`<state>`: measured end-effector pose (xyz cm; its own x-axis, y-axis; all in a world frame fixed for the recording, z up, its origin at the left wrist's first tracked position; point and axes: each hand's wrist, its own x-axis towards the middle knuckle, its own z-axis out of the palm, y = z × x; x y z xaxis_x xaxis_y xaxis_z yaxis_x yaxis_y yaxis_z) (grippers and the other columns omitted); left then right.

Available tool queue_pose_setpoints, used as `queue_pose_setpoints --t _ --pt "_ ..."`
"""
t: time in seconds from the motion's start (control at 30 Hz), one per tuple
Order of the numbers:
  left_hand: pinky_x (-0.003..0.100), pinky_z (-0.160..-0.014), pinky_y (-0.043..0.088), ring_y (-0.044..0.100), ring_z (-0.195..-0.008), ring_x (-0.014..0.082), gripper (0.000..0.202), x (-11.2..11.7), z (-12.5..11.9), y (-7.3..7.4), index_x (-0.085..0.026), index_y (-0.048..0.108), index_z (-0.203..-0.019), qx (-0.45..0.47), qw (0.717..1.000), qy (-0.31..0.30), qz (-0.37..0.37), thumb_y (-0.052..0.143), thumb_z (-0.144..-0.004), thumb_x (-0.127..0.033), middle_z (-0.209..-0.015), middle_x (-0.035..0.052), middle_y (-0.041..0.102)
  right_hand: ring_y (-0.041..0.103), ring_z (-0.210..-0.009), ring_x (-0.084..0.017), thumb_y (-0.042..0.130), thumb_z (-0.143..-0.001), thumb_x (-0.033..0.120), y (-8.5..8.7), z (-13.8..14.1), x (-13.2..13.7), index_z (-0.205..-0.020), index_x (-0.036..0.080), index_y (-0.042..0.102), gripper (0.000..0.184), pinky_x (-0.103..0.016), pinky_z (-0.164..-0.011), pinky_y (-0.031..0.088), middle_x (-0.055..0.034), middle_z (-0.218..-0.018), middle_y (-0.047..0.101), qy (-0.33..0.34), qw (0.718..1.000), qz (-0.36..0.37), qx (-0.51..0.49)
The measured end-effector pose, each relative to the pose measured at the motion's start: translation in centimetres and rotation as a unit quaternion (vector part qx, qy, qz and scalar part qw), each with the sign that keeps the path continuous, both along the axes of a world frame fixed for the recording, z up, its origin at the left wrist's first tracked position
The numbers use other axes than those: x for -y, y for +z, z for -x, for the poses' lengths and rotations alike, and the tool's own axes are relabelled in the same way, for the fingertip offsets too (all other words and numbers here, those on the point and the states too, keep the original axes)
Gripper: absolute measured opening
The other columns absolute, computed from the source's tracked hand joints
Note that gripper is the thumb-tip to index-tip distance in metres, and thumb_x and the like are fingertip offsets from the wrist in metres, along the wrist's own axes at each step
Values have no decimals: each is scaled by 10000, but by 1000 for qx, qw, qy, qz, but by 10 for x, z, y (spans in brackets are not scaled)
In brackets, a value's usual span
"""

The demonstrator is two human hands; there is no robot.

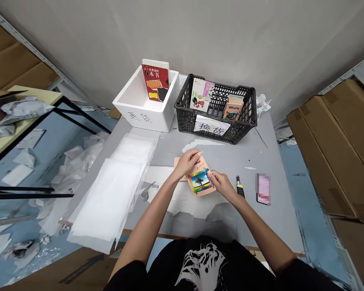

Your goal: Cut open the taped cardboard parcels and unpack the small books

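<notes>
A small peach-coloured book (200,182) with a tree picture on its cover is held tilted over the middle of the table. My left hand (188,162) is closed at its upper left edge, the fingertips pinched by a small pale bit at the top. On the right edge, my right hand (222,184) grips the book with the thumb on the cover. Partly hidden under my left hand and the held book lies another peach-coloured book (177,161). Beneath them is a sheet of white paper (189,204).
Behind stand a white foam box (145,115) with a red book (156,83) and a black crate (215,131) with several books. White packing sheets (106,198) lie at left. A box cutter (240,188) and a phone (263,189) lie at right. Cardboard boxes (330,149) flank the table.
</notes>
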<state>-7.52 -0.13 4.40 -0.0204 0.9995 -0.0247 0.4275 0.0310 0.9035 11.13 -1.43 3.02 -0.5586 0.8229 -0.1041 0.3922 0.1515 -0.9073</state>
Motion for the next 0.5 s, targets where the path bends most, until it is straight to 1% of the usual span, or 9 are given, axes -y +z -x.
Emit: queue_pose_setpoints --t 0.07,0.1,0.17,0.23,0.27,0.3,0.37,0.43,0.5 --pt "274 -761 389 526 -777 162 322 -6 3 -6 -194 570 -726 -37 999 8 14 379 -897 -389 -711 -3 565 369 -408 -80 419 -864 584 -8 -2 1 -613 229 401 435 -210 -409 275 76 -469 385 -16 997 69 -27" --pt "292 -808 383 534 -851 177 302 -6 5 -9 -199 589 -781 -59 998 37 11 381 -898 -383 -780 9 595 376 -381 -80 414 -861 601 -12 -2 1 -633 231 419 435 -212 -382 271 77 -461 411 -36 993 104 -44" --pt "327 -877 368 522 -982 202 274 1 6 -15 -206 600 -910 -82 988 134 7 389 -897 -379 -947 39 623 390 -342 -84 417 -849 630 -19 -4 0 -682 230 458 436 -216 -337 258 74 -460 463 -99 979 154 -90" --pt "331 -864 389 538 -959 202 302 16 4 -21 -193 594 -946 -53 979 193 33 377 -901 -399 -999 62 624 391 -327 -84 450 -826 649 -26 -7 -2 -719 227 483 436 -216 -314 256 77 -461 476 -175 959 171 -144" --pt "320 -830 409 556 -890 191 327 25 1 -24 -185 596 -920 -21 981 183 57 361 -905 -413 -964 61 632 382 -323 -81 471 -812 655 -28 -8 -3 -728 225 491 438 -215 -310 265 82 -458 468 -208 948 172 -169" --pt "309 -790 425 566 -805 177 365 35 -3 -26 -180 600 -877 15 985 152 81 329 -913 -422 -905 54 638 368 -320 -78 488 -800 660 -30 -9 -4 -731 223 497 443 -215 -308 275 86 -453 457 -233 938 172 -190" --pt "292 -741 438 565 -722 161 410 54 -14 -26 -177 608 -854 67 987 105 103 291 -923 -427 -822 37 635 330 -312 -69 514 -777 670 -31 -10 -5 -729 219 509 454 -216 -303 294 94 -444 438 -264 921 180 -223" --pt "285 -735 437 564 -731 159 407 69 -27 -19 -181 606 -905 68 988 110 79 266 -934 -403 -798 33 626 291 -306 -56 543 -762 662 -28 -7 -4 -710 215 511 452 -212 -298 300 99 -439 423 -280 906 196 -250" --pt "283 -734 431 565 -762 160 367 78 -38 -8 -190 581 -974 34 991 123 41 277 -939 -393 -840 38 626 252 -302 -40 584 -747 635 -22 -4 -1 -695 212 507 433 -204 -301 313 106 -442 414 -296 889 216 -275"
